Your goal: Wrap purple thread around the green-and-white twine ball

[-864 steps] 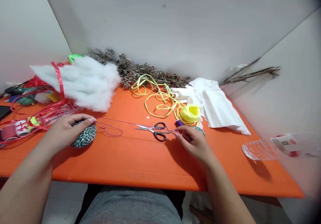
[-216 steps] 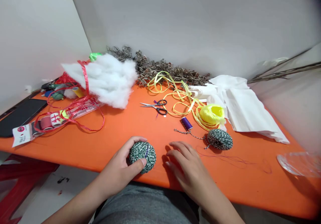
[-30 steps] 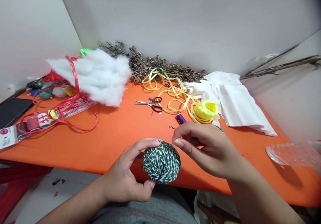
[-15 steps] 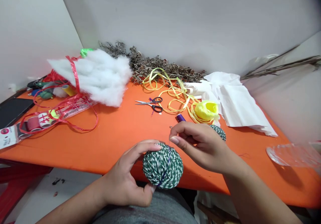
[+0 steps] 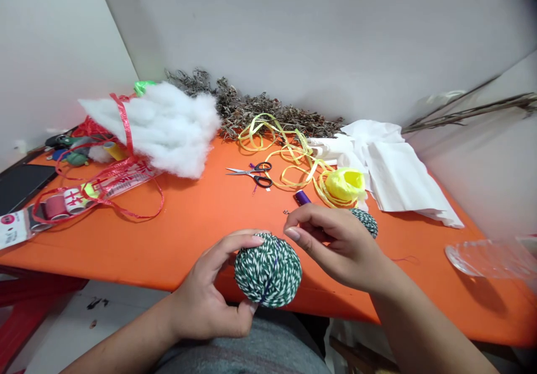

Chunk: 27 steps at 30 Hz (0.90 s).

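Note:
My left hand point(image 5: 220, 290) grips a round, stuffed ball of green-and-white knitted fabric point(image 5: 268, 270) just over the table's front edge, fingers on top and thumb underneath. A line of dark purple thread point(image 5: 275, 259) runs down its front. Close to the ball's upper right, my right hand point(image 5: 331, 245) pinches thumb and forefinger together on something very thin, which looks like a sewing needle and is mostly hidden. A fine loop of purple thread point(image 5: 409, 259) lies to the right of that wrist. Behind the right hand, a second green-and-white knitted piece point(image 5: 367, 221) is partly covered.
On the orange table point(image 5: 188, 223) lie scissors point(image 5: 255, 174), a purple thread spool point(image 5: 301, 197), yellow ribbon point(image 5: 344, 184) and white cloth point(image 5: 403, 173). White stuffing point(image 5: 168, 128), red ribbon point(image 5: 126, 128) and packed spools point(image 5: 56, 207) sit left. Dried twigs point(image 5: 264, 108) line the back.
My left hand has shifted the knitted ball slightly left and up. The right hand stays pinched at nearly the same spot, so the gap to the ball is a little wider.

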Each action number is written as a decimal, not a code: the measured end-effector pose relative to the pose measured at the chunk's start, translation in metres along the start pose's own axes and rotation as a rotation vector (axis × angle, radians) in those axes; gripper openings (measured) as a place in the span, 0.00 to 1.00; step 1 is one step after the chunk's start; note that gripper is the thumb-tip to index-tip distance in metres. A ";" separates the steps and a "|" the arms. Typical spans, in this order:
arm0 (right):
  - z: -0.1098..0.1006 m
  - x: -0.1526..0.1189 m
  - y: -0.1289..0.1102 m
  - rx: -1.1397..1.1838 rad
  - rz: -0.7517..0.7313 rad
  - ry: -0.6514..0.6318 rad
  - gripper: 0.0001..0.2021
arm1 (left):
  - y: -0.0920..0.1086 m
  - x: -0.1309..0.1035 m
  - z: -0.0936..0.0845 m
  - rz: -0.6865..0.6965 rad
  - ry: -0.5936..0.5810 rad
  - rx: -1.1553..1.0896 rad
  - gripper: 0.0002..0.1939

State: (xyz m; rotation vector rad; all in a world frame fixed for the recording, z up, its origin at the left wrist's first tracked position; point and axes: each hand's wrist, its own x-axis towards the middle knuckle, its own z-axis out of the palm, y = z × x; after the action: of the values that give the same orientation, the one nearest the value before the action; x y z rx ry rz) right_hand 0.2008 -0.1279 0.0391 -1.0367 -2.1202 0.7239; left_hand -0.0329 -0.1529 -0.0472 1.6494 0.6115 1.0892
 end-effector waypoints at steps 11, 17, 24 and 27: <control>0.013 -0.001 0.008 0.007 0.093 -0.045 0.06 | 0.010 0.009 0.005 -0.116 0.157 -0.290 0.40; 0.031 -0.005 0.009 -0.193 0.093 0.007 0.07 | 0.013 0.029 0.007 -0.373 0.438 -0.720 0.27; 0.052 -0.008 0.012 -0.427 0.077 0.036 0.11 | 0.011 0.050 0.009 -0.477 0.550 -0.880 0.22; 0.057 -0.009 0.013 -0.472 0.080 0.036 0.11 | 0.011 0.054 0.010 -0.514 0.582 -0.929 0.23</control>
State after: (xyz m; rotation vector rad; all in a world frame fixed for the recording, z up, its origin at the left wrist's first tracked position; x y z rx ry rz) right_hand 0.1682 -0.1393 -0.0086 -1.3719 -2.2839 0.2345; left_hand -0.0003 -0.1178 -0.0181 0.3379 0.6895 1.1914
